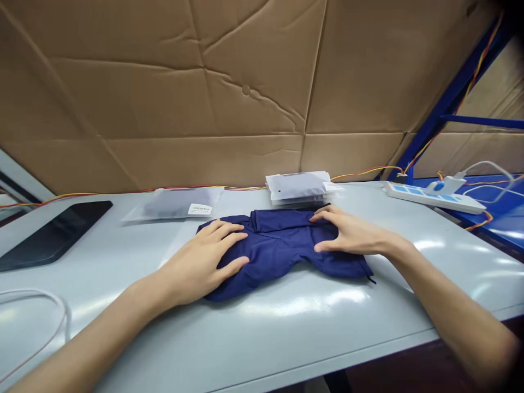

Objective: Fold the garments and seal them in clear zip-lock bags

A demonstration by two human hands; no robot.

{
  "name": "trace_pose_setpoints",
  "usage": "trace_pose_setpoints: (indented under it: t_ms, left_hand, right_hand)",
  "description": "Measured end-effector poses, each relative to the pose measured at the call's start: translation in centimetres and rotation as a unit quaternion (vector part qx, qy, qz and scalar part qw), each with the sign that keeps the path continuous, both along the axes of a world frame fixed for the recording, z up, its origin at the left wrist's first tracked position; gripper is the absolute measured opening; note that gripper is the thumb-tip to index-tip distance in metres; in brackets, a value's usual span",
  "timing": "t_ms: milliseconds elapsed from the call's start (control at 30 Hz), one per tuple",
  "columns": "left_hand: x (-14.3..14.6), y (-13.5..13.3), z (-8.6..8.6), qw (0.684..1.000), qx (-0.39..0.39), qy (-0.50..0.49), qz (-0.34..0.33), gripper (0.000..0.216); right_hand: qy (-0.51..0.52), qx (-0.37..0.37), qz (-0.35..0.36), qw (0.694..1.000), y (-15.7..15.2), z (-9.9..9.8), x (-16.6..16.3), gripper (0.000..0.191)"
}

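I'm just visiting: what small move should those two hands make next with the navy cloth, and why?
I'd probably smooth the dark navy-blue, partly folded fabric outward along its near edge. That edge looks wavy, notched inward around the middle, and the surface shows creases. The left hand and right hand lie open on opposite sides, so gentle flattening seems easy.

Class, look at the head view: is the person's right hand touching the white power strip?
No, the right hand is on the navy cloth, well apart from the white power strip.
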State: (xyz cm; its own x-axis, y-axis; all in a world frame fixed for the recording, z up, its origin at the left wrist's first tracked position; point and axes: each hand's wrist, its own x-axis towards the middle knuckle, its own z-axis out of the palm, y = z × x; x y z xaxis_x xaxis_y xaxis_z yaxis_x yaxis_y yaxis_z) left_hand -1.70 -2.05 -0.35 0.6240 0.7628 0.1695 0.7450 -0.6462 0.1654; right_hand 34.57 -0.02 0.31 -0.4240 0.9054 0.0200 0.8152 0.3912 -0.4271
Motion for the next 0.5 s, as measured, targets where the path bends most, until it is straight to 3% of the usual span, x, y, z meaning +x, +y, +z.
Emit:
trace_pose_setpoints:
  t_ms: [333,500]
  left_hand:
    - [-0.9,0.1,0.1,0.999,0.017,0.038,-0.011,0.069]
    - [-1.7,0.1,0.3,0.999,0.012,0.041,-0.011,0.071]
  right_hand:
    - [-0.005,0.007,0.015,1.000,0.0,-0.4,0.3,0.084]
    - [-0.005,0.014,0.016,1.000,-0.1,0.0,-0.1,0.071]
